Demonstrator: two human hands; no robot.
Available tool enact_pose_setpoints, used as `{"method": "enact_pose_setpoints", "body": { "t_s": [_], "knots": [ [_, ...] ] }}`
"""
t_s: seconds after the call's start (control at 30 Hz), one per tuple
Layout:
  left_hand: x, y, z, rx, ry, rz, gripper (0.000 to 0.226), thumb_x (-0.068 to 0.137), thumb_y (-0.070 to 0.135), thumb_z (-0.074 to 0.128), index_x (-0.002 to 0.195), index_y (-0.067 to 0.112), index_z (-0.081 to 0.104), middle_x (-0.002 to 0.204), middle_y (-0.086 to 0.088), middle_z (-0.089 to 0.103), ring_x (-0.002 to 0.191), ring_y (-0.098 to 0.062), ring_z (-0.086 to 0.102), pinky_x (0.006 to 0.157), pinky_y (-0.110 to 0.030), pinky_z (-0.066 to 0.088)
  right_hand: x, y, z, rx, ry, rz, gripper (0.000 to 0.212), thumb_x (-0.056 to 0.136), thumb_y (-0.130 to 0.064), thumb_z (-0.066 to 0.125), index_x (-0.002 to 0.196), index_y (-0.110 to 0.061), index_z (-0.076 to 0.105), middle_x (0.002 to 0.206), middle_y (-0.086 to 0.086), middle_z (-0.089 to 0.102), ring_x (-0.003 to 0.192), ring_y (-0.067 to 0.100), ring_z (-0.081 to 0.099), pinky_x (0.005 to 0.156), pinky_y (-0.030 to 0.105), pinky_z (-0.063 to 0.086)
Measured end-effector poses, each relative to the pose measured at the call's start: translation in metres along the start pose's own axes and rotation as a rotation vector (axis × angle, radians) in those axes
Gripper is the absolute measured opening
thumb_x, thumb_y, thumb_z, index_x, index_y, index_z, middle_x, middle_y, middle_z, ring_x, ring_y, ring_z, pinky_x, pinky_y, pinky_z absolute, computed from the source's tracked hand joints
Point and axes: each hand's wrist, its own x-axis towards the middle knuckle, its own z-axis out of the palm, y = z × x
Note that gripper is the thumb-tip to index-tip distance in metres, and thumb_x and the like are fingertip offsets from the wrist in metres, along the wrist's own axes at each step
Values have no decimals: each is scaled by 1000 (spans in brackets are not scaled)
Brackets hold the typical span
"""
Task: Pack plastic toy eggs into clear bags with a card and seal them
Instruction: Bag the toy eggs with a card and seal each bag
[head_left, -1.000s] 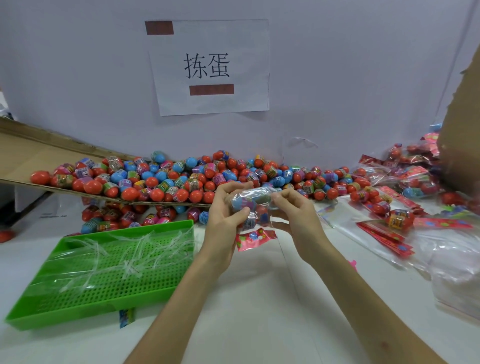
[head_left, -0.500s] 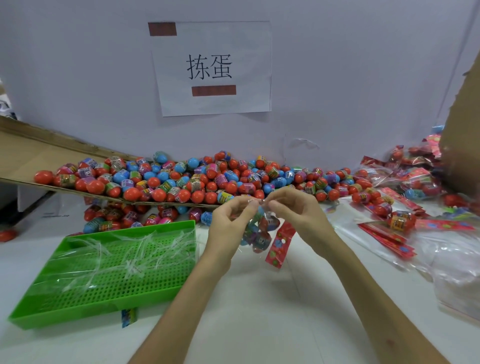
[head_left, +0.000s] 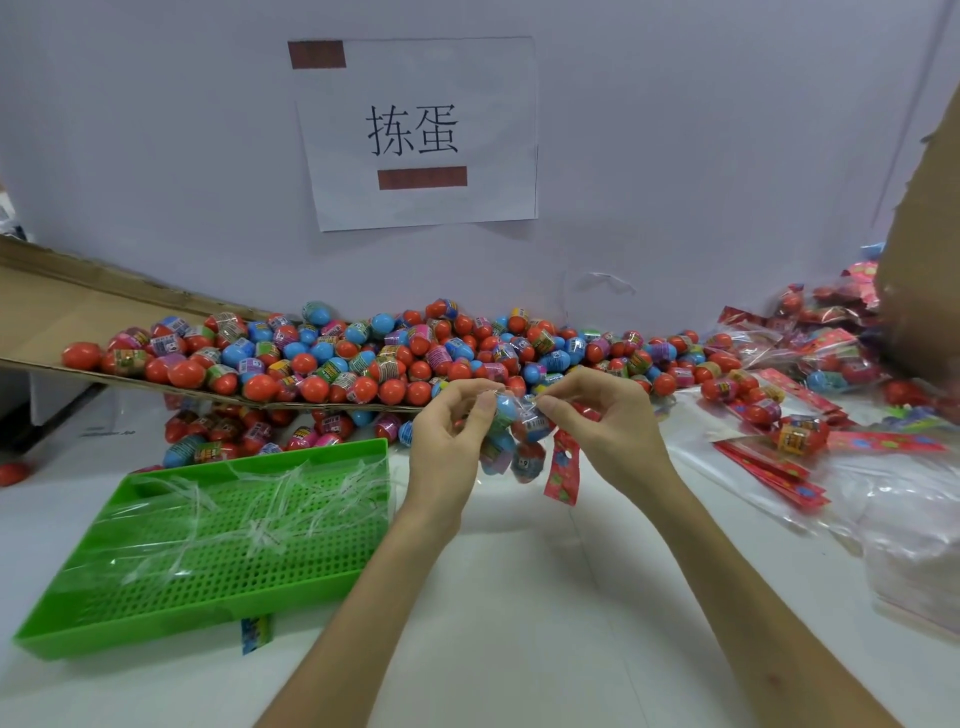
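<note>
Bag, sideways before, now upright; left hand, right hand fingers pinching top.

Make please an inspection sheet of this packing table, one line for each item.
Surface: white table.
Job's things: clear bag with several eggs, held above the table; red card hangs beside it; loose toy eggs piled on a cardboard flap; spare red cards and filled bags at right.
Clutter: green perforated tray holding clear strips; printed scrap at its front edge.
Hands: left hand and right hand both pinch the bag's top.
Cables: nothing seen.
Surroundings: white wall with paper sign; cardboard panel at right.
</note>
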Motion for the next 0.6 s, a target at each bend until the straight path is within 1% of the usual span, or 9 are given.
{"method": "enact_pose_setpoints", "body": {
  "t_s": [0.07,0.13,0.2,0.3,0.37,0.43,0.53,0.6],
  "knots": [
    [1,-1,0,-27,5,-3,14,104,15,59,104,19,72,100,-7,76,90,-19,71,71,-28,58,-1,0,3,-6,34,2,10,92,-17,74,86,-25,72,84,-10,70,86,8,66,72,13,54],
    [1,-1,0,-55,11,-2,14,104,14,59,104,19,72,102,-9,76,98,-27,72,81,-38,60,-2,-1,5,-7,67,3,10,93,-17,73,86,-25,72,85,-9,70,86,9,67,73,16,55],
    [1,-1,1,-80,23,-1,16,104,13,59,103,20,73,104,-11,76,105,-35,70,90,-49,59,-2,-1,8,4,94,6,9,93,-16,73,87,-23,72,85,-6,71,87,11,68,74,19,57],
    [1,0,1,-80,34,-1,17,104,12,59,102,21,73,105,-9,76,108,-36,69,96,-57,56,-3,-1,12,26,114,28,10,93,-14,73,87,-21,71,86,-4,71,87,13,69,74,21,58],
    [0,0,1,-79,35,0,17,104,12,59,103,21,73,105,-9,77,108,-36,69,96,-58,56,-3,0,14,59,115,64,11,94,-14,71,87,-23,70,89,-4,71,89,13,69,69,19,58],
    [0,0,2,-81,32,-2,17,104,12,58,104,20,73,105,-8,76,108,-35,69,95,-55,57,-3,0,16,96,123,87,14,95,-14,70,86,-25,69,90,-5,70,90,14,69,67,18,58],
    [0,-1,2,-81,22,-3,18,105,11,56,106,20,73,106,-9,76,108,-34,70,92,-48,57,-2,1,16,74,130,66,15,96,-13,68,88,-26,68,90,-8,69,90,13,68,72,19,58],
    [0,-1,1,-80,25,8,19,105,10,56,105,19,73,104,-7,77,103,-27,71,88,-43,58,-3,2,16,16,77,10,13,98,-13,65,92,-24,66,91,-12,68,93,7,66,74,12,55]
  ]
}}
